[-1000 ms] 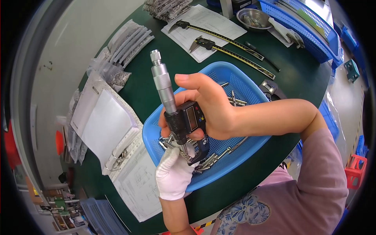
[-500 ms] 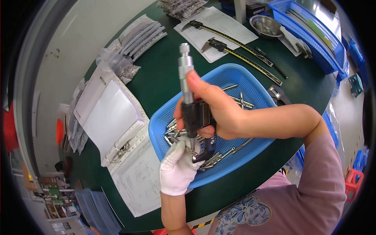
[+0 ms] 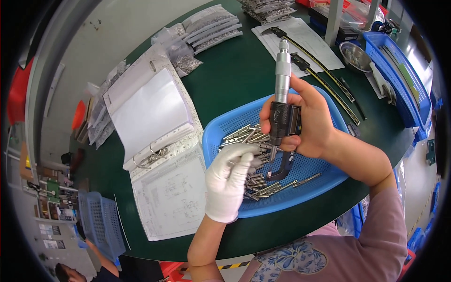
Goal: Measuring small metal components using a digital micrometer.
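1. In the head view, a micrometer (image 3: 281, 113) is gripped in the bare right hand (image 3: 314, 123), whose fingers are curled around the body while the thumb is laid up beside the barrel; the tool is held nearly upright over the blue basket (image 3: 300, 200), measuring end downward

2. The white-gloved left hand (image 3: 225, 183) is held partly closed, its fingertips brought just beside the micrometer's gap and over the metal pins (image 3: 270, 189); whether a pin is pinched in the glove cannot be told

3. The pins are heaped loosely in the basket, mostly on its near and left side; no pin can be made out between the spindle and the anvil

4. The step in hand is judged to be the gauging of single pins, caught between two readings; for the next move, a pin would need to be set squarely in the gap, with the tool kept steady and the display (image 3: 295, 121) turned into sight

5. Small marks are borne by the micrometer's frame, but they cannot be read; no figures can be made out on the display, which is seen at a slant

6. Line drawings and fine print are shown on the sheet (image 3: 174, 197) below the open binder (image 3: 152, 115), too small to be read; two calipers (image 3: 299, 61) are laid on and beside another paper (image 3: 326, 56)
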